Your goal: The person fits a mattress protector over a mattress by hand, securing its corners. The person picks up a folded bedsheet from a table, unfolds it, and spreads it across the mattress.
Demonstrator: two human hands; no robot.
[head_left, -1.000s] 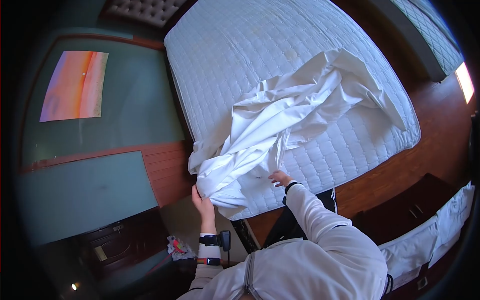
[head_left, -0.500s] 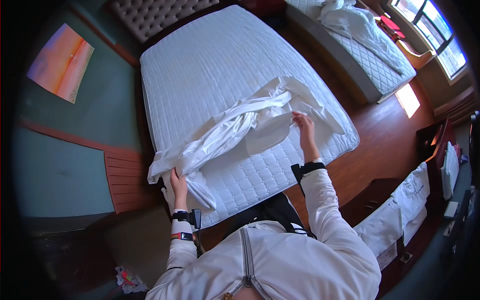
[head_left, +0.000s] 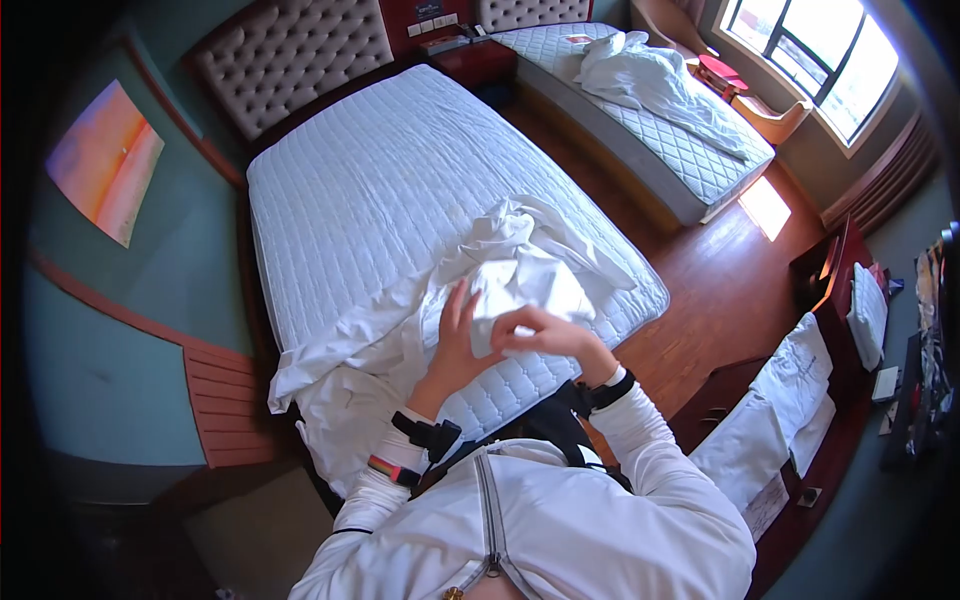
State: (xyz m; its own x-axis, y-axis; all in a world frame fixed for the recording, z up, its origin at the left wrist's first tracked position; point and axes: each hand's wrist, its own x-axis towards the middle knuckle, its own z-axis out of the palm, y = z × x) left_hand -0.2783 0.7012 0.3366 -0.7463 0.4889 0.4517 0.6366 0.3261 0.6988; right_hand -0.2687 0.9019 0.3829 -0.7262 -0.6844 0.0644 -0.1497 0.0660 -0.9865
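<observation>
A crumpled white bed sheet (head_left: 520, 285) lies across the foot end of the quilted white mattress (head_left: 400, 170), with folds hanging over the near left corner. My left hand (head_left: 455, 355) is raised in front of the sheet, its fingers stretched upward and the thumb apart. Close beside it on the right, my right hand (head_left: 540, 335) has its fingers bent inward near the left thumb. Whether anything is between those curled fingertips is hidden. Neither hand visibly grips the sheet.
A second bed (head_left: 690, 140) with a rumpled white cover stands at the far right by the window. White cloths (head_left: 770, 410) hang over dark red furniture to my right. A tufted headboard (head_left: 290, 60) backs the near bed, and wooden floor (head_left: 690, 310) runs between.
Both hands have let go of the sheet's edges and come together in front of my chest. The sheet has settled into a looser heap, and more folds hang at the left corner.
</observation>
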